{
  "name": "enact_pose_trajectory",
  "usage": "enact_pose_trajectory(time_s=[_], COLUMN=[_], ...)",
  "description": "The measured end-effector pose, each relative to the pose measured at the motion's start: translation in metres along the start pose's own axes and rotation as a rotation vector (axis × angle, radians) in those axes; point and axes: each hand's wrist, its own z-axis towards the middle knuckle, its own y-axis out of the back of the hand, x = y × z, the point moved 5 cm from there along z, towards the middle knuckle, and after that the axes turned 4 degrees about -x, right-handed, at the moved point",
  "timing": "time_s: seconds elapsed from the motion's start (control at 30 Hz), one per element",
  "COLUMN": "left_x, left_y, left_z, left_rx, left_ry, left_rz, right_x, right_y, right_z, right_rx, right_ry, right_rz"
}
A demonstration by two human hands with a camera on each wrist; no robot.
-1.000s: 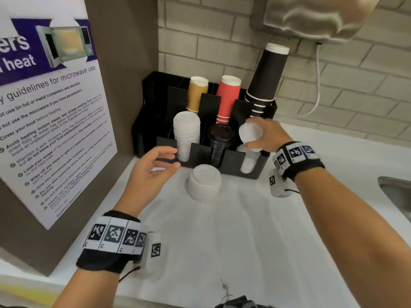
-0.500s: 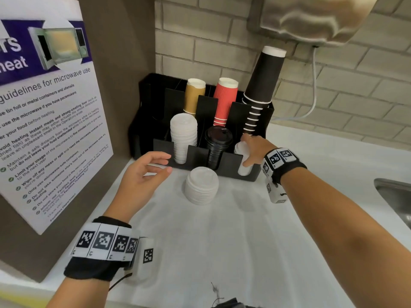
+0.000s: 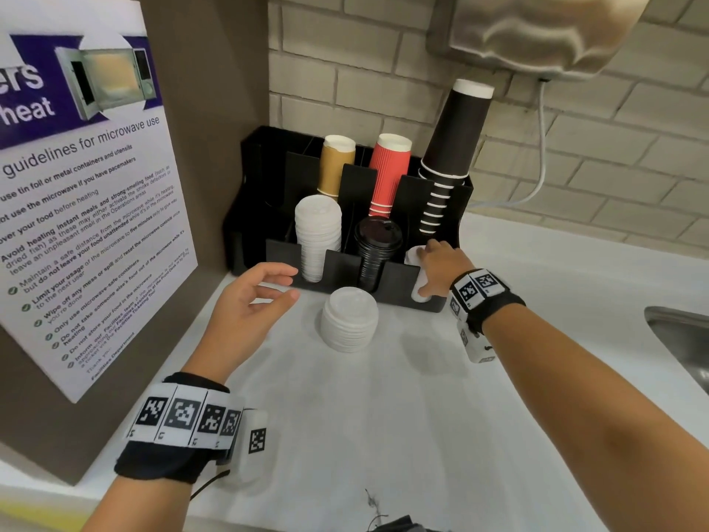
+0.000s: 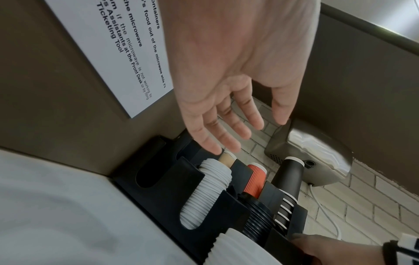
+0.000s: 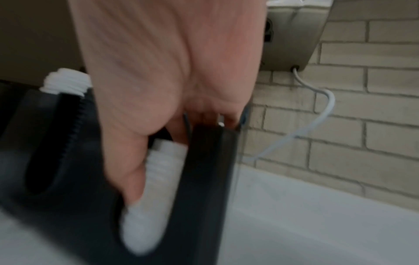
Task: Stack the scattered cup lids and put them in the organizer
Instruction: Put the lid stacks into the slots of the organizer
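Observation:
A black organizer [image 3: 399, 289] stands against the brick wall. My right hand [image 3: 422, 271] holds a small stack of white lids [image 3: 411, 257] down inside its right front compartment, thumb in the front slot and fingers behind. In the right wrist view the thumb lies along these small lids [image 5: 149, 197] within the slot. A bigger stack of white lids [image 3: 350, 318] sits on the counter just in front of the organizer. My left hand [image 3: 268, 288] hovers open to the left of that stack, holding nothing. The left compartment holds tall white lids [image 3: 317, 236], the middle one black lids [image 3: 378, 240].
Tan cups [image 3: 337, 163], red cups [image 3: 389, 170] and tall black cups [image 3: 452, 147] fill the organizer's back row. A microwave notice [image 3: 84, 209] hangs on the brown panel at left. A steel sink [image 3: 683, 339] lies at right, a wall dispenser [image 3: 537, 28] above.
My right hand has come down from above the organizer, carrying the small white lids into the right front compartment. The left hand has barely moved.

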Motion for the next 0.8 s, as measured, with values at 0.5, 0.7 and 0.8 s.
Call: enact_pose_trajectory(time_s=[0.5,0.7,0.8], left_x=[0.004,0.006,0.006], left_y=[-0.014,-0.014,-0.016], left_z=[0.001,0.002,0.002], left_rx=[0.053,0.062,0.058], left_ry=[0.015,0.025,0.041], left_rz=[-0.017,-0.013,-0.016], right_x=[0.109,0.116,0.105], right_y=[-0.012,-0.02,-0.01], right_z=[-0.02,-0.014,-0.017], right_rx=[0.189,0.18,0.114], right_ry=[0.231,0.235,0.213], right_rz=[0.499,0.523,0.653])
